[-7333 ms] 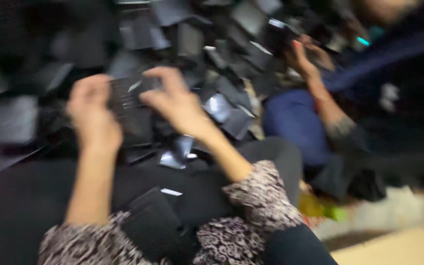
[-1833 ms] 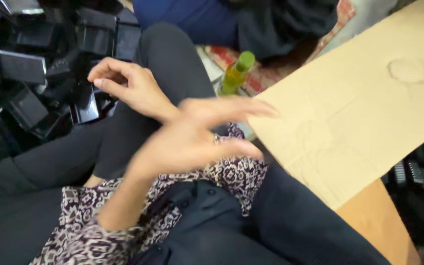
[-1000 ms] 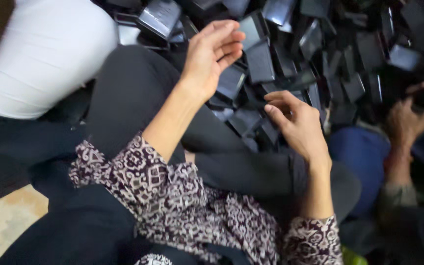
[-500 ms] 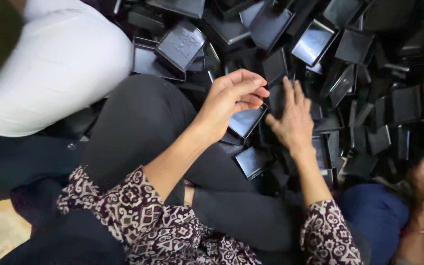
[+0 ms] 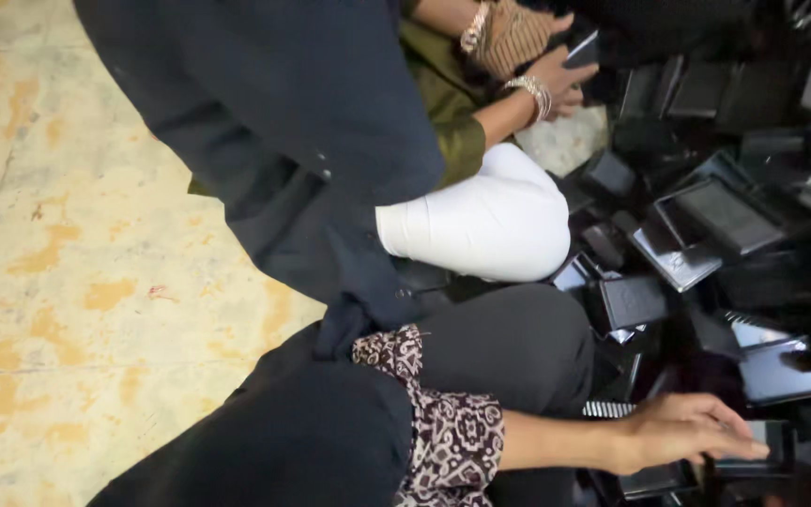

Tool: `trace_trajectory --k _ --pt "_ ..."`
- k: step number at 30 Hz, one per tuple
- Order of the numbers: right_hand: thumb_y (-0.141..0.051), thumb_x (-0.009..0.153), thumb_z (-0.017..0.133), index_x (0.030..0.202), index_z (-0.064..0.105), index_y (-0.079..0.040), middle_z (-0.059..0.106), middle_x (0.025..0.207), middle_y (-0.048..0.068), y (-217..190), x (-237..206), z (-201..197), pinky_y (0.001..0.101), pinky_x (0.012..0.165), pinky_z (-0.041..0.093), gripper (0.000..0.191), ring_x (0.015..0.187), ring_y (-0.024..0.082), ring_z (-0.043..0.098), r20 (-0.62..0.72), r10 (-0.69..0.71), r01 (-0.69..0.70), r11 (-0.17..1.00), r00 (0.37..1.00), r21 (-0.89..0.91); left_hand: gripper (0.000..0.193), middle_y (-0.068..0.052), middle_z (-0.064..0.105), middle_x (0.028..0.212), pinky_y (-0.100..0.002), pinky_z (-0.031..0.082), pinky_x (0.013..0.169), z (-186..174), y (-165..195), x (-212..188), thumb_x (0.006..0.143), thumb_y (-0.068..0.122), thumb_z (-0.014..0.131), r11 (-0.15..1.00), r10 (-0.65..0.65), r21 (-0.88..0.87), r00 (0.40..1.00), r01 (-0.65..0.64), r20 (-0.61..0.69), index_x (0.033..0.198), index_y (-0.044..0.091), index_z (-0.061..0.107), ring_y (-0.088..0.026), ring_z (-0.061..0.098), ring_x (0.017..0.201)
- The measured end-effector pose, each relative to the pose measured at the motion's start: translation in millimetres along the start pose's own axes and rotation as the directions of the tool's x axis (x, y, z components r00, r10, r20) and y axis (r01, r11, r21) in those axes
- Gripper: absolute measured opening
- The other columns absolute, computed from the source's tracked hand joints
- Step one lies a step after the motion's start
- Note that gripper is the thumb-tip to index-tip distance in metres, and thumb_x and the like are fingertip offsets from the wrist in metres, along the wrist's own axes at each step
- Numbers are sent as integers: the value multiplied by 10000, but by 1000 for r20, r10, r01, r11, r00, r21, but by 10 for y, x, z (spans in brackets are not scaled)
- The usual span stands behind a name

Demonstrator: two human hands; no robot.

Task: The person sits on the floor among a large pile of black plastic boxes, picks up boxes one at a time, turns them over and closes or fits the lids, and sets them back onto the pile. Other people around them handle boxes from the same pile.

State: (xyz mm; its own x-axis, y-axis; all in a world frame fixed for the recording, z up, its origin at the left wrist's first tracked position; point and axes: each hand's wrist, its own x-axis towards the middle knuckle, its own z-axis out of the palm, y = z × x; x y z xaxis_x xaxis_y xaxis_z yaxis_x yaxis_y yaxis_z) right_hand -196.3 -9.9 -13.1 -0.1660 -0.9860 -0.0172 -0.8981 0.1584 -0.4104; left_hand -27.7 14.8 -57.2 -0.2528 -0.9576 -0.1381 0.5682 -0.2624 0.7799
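At lower right, a hand (image 5: 678, 434), which one I cannot tell, lies flat with fingers (image 5: 739, 449) stretched, released, over a black case (image 5: 770, 444) touching its top. A heap of black cases (image 5: 706, 225) fills the right side. Upper centre, a co-worker's hands (image 5: 556, 75) hold another case; their white knee (image 5: 481, 225) is mid-frame.

Floor (image 5: 77, 282) takes the left half; co-worker's knee (image 5: 481, 225) sits mid-frame w/ their hands (image 5: 556, 70) above it at top; pile of boxes (image 5: 725, 225) fills the right; person's hand (image 5: 682, 432) lies bottom right on a box (image 5: 767, 446), own knee (image 5: 509, 347) just left of it.
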Motion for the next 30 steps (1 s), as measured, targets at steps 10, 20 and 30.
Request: trace_trajectory --k 10,20,30 --pt "-52 1032 660 1518 462 24 701 1194 149 -46 -1015 -624 299 902 518 530 1042 195 660 -27 -85 82 751 996 655 342 -169 663 1280 -447 525 1056 158 -157 -300 1177 341 545 648 64 -701 896 297 438 1344 49 491 -290 661 1212" --pt "-207 1013 735 1319 681 -52 724 1196 165 702 -388 -1071 354 906 561 347 1026 232 711 -139 -118 131 988 983 87 613 -72 637 1041 -377 604 710 533 223 -663 1021 624 472 922 -240 -283 964 264 115 1409 160 571 -152 647 810" --pt "-170 811 774 1543 443 -107 558 1346 352 1170 -290 -452 551 958 445 806 1097 523 552 -158 -187 155 968 970 -196 556 -104 682 1101 -307 595 667 527 172 -657 1039 560 441 938 -327 -69 934 339 146 1293 100 621 -148 668 752"
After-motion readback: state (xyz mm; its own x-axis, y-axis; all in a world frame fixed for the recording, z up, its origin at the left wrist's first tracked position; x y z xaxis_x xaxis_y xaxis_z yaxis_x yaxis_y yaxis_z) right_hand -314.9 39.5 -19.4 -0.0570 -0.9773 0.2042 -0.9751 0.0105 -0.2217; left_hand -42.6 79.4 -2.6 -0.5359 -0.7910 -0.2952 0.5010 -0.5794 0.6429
